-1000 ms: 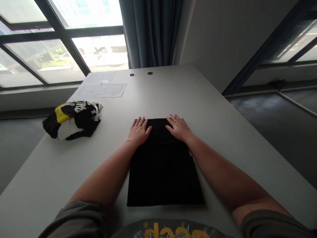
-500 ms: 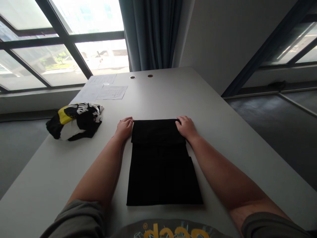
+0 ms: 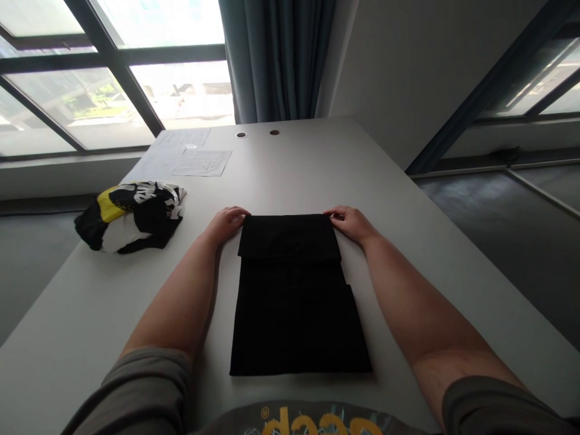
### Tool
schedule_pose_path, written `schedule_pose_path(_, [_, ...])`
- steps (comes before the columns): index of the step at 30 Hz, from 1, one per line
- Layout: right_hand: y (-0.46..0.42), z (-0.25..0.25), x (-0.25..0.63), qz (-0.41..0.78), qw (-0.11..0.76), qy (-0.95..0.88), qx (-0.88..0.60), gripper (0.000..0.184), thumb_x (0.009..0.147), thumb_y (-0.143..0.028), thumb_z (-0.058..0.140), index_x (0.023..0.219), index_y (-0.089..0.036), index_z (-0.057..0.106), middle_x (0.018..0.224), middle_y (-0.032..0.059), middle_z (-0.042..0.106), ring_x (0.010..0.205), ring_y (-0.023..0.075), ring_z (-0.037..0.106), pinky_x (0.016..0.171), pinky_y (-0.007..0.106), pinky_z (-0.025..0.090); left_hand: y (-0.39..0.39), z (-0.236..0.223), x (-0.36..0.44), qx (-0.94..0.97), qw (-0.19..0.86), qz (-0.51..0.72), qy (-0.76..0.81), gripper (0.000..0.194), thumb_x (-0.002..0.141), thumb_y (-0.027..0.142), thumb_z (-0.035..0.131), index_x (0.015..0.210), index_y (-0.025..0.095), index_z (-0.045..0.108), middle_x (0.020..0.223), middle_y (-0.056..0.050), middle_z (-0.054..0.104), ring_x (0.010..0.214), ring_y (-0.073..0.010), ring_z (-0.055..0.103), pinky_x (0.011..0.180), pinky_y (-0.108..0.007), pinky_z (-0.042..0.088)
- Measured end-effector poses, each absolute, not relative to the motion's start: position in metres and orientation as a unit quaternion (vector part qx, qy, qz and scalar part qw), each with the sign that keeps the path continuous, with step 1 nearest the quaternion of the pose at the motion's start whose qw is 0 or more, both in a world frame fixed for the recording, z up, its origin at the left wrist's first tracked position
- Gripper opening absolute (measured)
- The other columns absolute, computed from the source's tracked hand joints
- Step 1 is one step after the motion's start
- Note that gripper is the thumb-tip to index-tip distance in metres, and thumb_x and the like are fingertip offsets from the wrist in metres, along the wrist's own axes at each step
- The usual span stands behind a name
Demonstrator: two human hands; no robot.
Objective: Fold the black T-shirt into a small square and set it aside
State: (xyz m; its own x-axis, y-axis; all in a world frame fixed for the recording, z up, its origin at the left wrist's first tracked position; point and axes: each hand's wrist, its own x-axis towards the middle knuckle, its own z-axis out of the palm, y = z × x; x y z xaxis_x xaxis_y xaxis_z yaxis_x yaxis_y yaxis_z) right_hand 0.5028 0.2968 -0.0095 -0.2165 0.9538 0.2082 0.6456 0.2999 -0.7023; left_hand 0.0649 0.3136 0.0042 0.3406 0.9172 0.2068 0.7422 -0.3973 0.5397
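Since the earlier frame, I log the right hand (image 3: 354,223) shifted outward; it now pinches the far right corner of the folded black cloth (image 3: 299,326), the left hand (image 3: 224,223) the far left. Cloth lies between the bench's (image 3: 290,181) side edges, well short of its far edge. Risk: uneven pull could skew the loose upper flap.

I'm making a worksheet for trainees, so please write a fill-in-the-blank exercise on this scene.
1. The folded cloth is ____ in colour.
2. The right hand is at the far ____ corner of the folded cloth.
3. The crumpled bundle shows black, white and ____.
4. Near the far edge of the table are ____ round holes.

Missing words: black; right; yellow; two.
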Motion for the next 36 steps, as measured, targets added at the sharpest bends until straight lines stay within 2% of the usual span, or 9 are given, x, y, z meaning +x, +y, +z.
schedule_pose_path(5, [0.312, -0.01, 0.505, 0.251, 0.306, -0.735, -0.551, 0.03, 0.083, -0.039, 0.068, 0.1, -0.019, 0.082, 0.082, 0.0035, 0.075, 0.074, 0.018, 0.066, 0.075, 0.03, 0.052, 0.314, 0.008, 0.069, 0.77, 0.171, 0.215, 0.576, 0.027, 0.088, 0.028, 0.057, 0.104, 0.025, 0.078, 0.092, -0.002, 0.075, 0.078, -0.0185, 0.064, 0.082, -0.031, 0.051])
schedule_pose_path(11, [0.328, -0.013, 0.498, 0.209, 0.324, -0.746, -0.543, 0.026, 0.084, -0.036, 0.067, 0.095, -0.018, 0.081, 0.088, 0.0049, 0.077, 0.078, 0.0187, 0.066, 0.077, 0.031, 0.051, 0.32, 0.008, 0.072, 0.735, 0.139, 0.237, 0.619, 0.023, 0.089, 0.027, 0.057, 0.101, 0.024, 0.076, 0.093, -0.002, 0.075, 0.078, -0.0187, 0.063, 0.08, -0.03, 0.049])
schedule_pose_path(17, [0.329, -0.011, 0.487, 0.122, 0.321, -0.745, -0.572, 0.025, 0.089, -0.03, 0.057, 0.098, -0.019, 0.079, 0.097, 0.0078, 0.076, 0.092, 0.0235, 0.068, 0.089, 0.037, 0.054, 0.321, 0.01, 0.073, 0.714, 0.127, 0.239, 0.645, 0.023, 0.091, 0.024, 0.055, 0.103, 0.024, 0.075, 0.101, -0.003, 0.078, 0.093, -0.0217, 0.068, 0.09, -0.032, 0.051])
schedule_pose_path(22, [0.303, 0.004, 0.482, 0.066, 0.348, -0.744, -0.567, 0.038, 0.095, -0.029, 0.049, 0.121, -0.02, 0.075, 0.121, 0.0123, 0.072, 0.117, 0.031, 0.062, 0.109, 0.049, 0.047, 0.292, 0.018, 0.082, 0.752, 0.091, 0.296, 0.582, 0.033, 0.1, 0.03, 0.047, 0.121, 0.021, 0.07, 0.125, -0.007, 0.073, 0.117, -0.0221, 0.065, 0.109, -0.036, 0.048])
schedule_pose_path(25, [0.281, 0.014, 0.47, 0.074, 0.32, -0.779, -0.533, 0.045, 0.099, -0.033, 0.046, 0.138, -0.025, 0.068, 0.135, 0.0098, 0.067, 0.131, 0.0332, 0.055, 0.119, 0.054, 0.037, 0.268, 0.016, 0.095, 0.812, 0.099, 0.248, 0.519, 0.039, 0.102, 0.038, 0.047, 0.133, 0.025, 0.066, 0.145, -0.006, 0.062, 0.139, -0.0233, 0.053, 0.122, -0.041, 0.039])
schedule_pose_path(28, [0.263, 0.015, 0.455, 0.108, 0.228, -0.847, -0.468, 0.052, 0.101, -0.041, 0.049, 0.152, -0.029, 0.055, 0.158, 0.006, 0.051, 0.147, 0.0316, 0.043, 0.125, 0.054, 0.03, 0.248, 0.008, 0.103, 0.844, 0.115, 0.153, 0.5, 0.05, 0.102, 0.044, 0.049, 0.148, 0.027, 0.056, 0.165, -0.005, 0.043, 0.157, -0.0276, 0.028, 0.129, -0.047, 0.027])
schedule_pose_path(30, [0.257, 0.011, 0.447, 0.125, 0.146, -0.878, -0.438, 0.058, 0.101, -0.046, 0.053, 0.157, -0.031, 0.048, 0.168, 0.0043, 0.037, 0.155, 0.0323, 0.031, 0.128, 0.057, 0.021, 0.241, 0.003, 0.105, 0.844, 0.123, 0.108, 0.511, 0.058, 0.103, 0.047, 0.047, 0.158, 0.027, 0.045, 0.172, -0.004, 0.029, 0.161, -0.0301, 0.015, 0.13, -0.051, 0.022])
schedule_pose_path(32, [0.256, 0.006, 0.443, 0.132, 0.096, -0.883, -0.44, 0.061, 0.101, -0.048, 0.054, 0.159, -0.033, 0.044, 0.172, 0.004, 0.028, 0.159, 0.0331, 0.022, 0.128, 0.061, 0.015, 0.237, 0.002, 0.103, 0.838, 0.127, 0.084, 0.524, 0.061, 0.105, 0.049, 0.044, 0.163, 0.03, 0.037, 0.175, -0.003, 0.019, 0.162, -0.0309, 0.01, 0.13, -0.053, 0.018])
schedule_pose_path(36, [0.26, 0.002, 0.446, 0.152, 0.098, -0.876, -0.447, 0.061, 0.101, -0.045, 0.055, 0.16, -0.033, 0.043, 0.173, 0.0043, 0.025, 0.16, 0.0312, 0.02, 0.129, 0.059, 0.016, 0.232, 0.004, 0.099, 0.834, 0.137, 0.082, 0.528, 0.062, 0.105, 0.05, 0.043, 0.163, 0.03, 0.035, 0.176, -0.003, 0.013, 0.162, -0.0308, 0.005, 0.13, -0.054, 0.017])
